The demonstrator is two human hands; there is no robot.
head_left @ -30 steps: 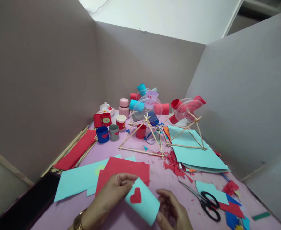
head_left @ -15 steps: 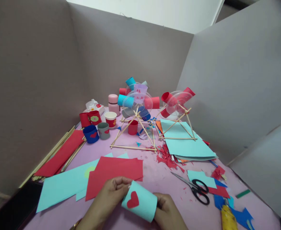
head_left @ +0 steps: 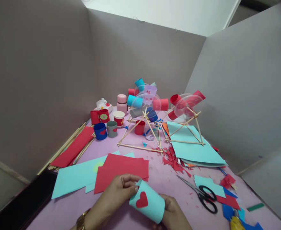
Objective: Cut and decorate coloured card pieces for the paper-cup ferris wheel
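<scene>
Between my two hands is a light-blue paper tube (head_left: pixel 153 204) with a red paper heart (head_left: pixel 142 200) on its side, tilted with its right end lower. My left hand (head_left: pixel 126 187) pinches the tube's left rim between thumb and fingers. At the other end, my right hand (head_left: pixel 171 210) is closed on the tube, with its fingertips partly hidden behind the paper. Red paper sheets (head_left: pixel 121 169) lie just beyond my left hand, over light-blue sheets (head_left: pixel 71 180). Black-handled scissors (head_left: pixel 204 195) rest on the table to the right of my right hand.
Stick-framed wheels with paper cups (head_left: pixel 146 105) and red tubes (head_left: pixel 186 103) stand at the back. Finished tubes in blue (head_left: pixel 100 131) and grey (head_left: pixel 112 129) sit left, near a pink flask (head_left: pixel 122 104). Red scraps (head_left: pixel 172 159) and a light-blue stack (head_left: pixel 195 145) lie right.
The view has turned slightly left, so the scene sits further right in the picture. Both hands keep their hold on the tube, which has hardly changed its tilt.
</scene>
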